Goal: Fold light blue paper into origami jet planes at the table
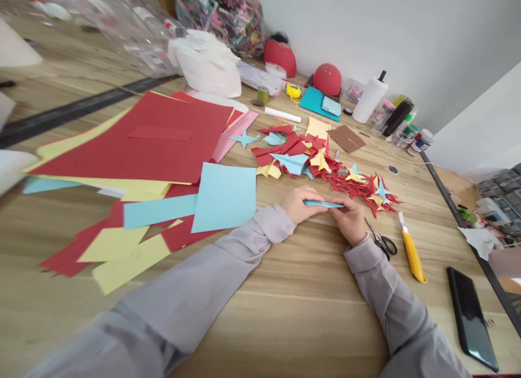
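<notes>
A narrow piece of folded light-blue paper (321, 203) spans the gap between my hands, just above the wooden table. My left hand (302, 204) pinches its left end, and my right hand (349, 218) grips the right end. Fingers partly cover both ends. Right behind my hands spreads a heap of folded paper pieces (301, 150), mostly red, with some blue and yellow. A blue paper plane (291, 163) lies on it. To the left of my left hand is a flat blue paper sheet (224, 197).
Black-handled scissors (382, 241) and a yellow utility knife (413, 253) lie right of my right hand, with a black phone (472, 315) farther right. Large red sheets (163, 133) and yellow strips (118, 247) cover the left side. Bottles (370, 98) stand along the wall.
</notes>
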The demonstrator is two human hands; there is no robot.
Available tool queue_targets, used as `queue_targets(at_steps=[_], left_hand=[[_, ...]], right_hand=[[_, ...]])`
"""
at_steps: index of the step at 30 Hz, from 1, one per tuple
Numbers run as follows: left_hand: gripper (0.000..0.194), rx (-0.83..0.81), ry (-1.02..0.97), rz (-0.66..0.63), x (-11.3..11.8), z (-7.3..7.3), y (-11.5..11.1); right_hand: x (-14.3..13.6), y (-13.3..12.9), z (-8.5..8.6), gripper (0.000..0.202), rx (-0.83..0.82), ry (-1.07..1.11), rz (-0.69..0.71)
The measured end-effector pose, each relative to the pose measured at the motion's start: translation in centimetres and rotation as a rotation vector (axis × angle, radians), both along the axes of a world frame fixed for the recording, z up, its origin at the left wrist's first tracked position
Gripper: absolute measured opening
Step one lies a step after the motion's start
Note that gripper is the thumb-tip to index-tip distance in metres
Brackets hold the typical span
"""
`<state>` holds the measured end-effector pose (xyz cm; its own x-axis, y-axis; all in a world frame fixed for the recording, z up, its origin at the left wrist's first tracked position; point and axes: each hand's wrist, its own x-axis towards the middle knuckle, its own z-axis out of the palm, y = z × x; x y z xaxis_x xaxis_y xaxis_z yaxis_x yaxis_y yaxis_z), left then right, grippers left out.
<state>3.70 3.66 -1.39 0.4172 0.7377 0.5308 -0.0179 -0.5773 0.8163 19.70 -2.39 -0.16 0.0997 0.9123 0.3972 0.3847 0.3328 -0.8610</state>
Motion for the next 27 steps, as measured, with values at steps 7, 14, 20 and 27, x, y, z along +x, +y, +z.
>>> queue_targets(at_steps=[7,14,20,27], left_hand=[[0.014,0.021,0.020,-0.010,-0.07,-0.07,0.16],[0.015,-0.023,0.021,-0.019,-0.30,0.22,0.19],[0.019,-0.017,0.014,-0.005,-0.38,0.25,0.34],[0.020,-0.025,0.003,-0.004,-0.27,0.20,0.31]], right_hand=[[-0.11,-0.03,0.02,0.009,-0.146,0.164,-0.012],[-0.04,-0.03,0.39,0.017,-0.218,0.219,0.060],[-0.03,0.00,0.53,0.021,-0.250,0.237,0.071],[-0.09,0.15,0.25,0.024,-0.249,0.258,0.030]])
